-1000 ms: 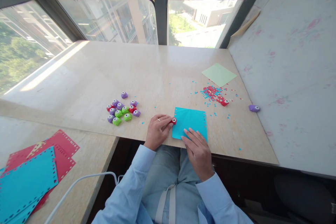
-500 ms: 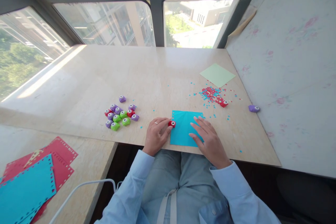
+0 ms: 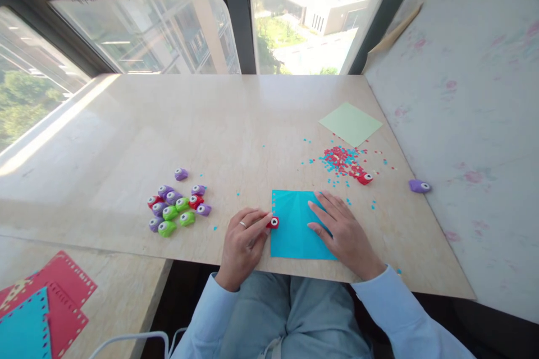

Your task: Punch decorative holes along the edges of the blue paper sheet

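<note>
Your left hand pinches a small red punch between thumb and fingertips, its mouth seated on the left edge of the blue paper square, which lies flat at the near edge of the tabletop. Your right hand is open, fingers spread and pressed flat on the right part of the sheet, gripping nothing and pinning the paper down. By the look of it, you are punching a row of holes along that left border, where a few small notches show near the far corner; the next press calls for the sheet to sit squarely in the punch's slot, with the right hand steady so the thin paper does not slide on the smooth, glossy stone-look surface. The punch is a rounded plastic piece with a white eye-like dot. To the left sits a cluster of similar purple, green and red punches; far right lie a pale green paper square, a scatter of red and blue paper bits, another red punch and a lone purple punch.
</note>
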Demonstrator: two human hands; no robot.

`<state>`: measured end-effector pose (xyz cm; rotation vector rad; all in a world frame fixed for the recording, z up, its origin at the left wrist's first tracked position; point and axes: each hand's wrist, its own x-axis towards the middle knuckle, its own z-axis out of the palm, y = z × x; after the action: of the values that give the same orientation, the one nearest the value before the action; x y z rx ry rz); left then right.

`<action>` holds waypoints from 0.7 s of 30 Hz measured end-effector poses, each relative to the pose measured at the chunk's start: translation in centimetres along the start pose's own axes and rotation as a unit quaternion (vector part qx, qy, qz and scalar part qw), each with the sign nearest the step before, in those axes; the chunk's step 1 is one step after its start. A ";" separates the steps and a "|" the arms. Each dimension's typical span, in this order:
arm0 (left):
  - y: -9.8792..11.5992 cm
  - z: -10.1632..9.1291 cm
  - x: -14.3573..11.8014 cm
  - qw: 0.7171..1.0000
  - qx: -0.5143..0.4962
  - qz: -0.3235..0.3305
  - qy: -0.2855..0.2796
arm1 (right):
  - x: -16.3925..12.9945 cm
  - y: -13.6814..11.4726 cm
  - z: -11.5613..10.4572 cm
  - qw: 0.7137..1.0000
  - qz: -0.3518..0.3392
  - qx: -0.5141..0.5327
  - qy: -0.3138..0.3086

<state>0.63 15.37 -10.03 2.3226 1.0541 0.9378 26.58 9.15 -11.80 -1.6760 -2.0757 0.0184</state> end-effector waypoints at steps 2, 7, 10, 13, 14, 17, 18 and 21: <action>0.1 0.0 0.0 1.000 0.002 -0.006 -0.006 | 0.0 -0.1 -0.1 1.000 0.002 0.000 -0.003; 0.2 -0.1 0.0 1.000 0.015 -0.017 -0.020 | 0.1 -0.3 -0.3 1.000 0.013 0.015 -0.006; 0.3 -0.1 0.1 0.999 0.018 -0.025 -0.024 | 0.1 -0.3 -0.5 1.000 0.015 0.024 -0.011; 0.4 0.0 0.2 0.999 0.019 -0.032 -0.029 | 0.1 -0.2 -0.7 0.999 0.013 0.031 -0.018; 0.4 0.0 0.3 0.999 0.020 -0.034 -0.030 | 0.0 -0.2 -0.7 0.999 0.011 0.031 -0.022; 0.5 0.0 0.4 0.998 0.022 -0.039 -0.034 | 0.0 -0.2 -0.8 0.999 0.001 0.030 -0.027; 0.6 0.0 0.4 0.998 0.023 -0.040 -0.035 | 0.0 -0.1 -0.8 0.999 -0.002 0.030 -0.027; 0.7 -0.1 0.4 0.998 0.026 -0.042 -0.036 | 0.0 -0.2 -0.8 0.999 -0.003 0.031 -0.028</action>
<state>1.07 15.27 -9.39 2.3153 1.1495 0.7970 26.69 8.93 -11.03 -1.6501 -2.0991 0.1285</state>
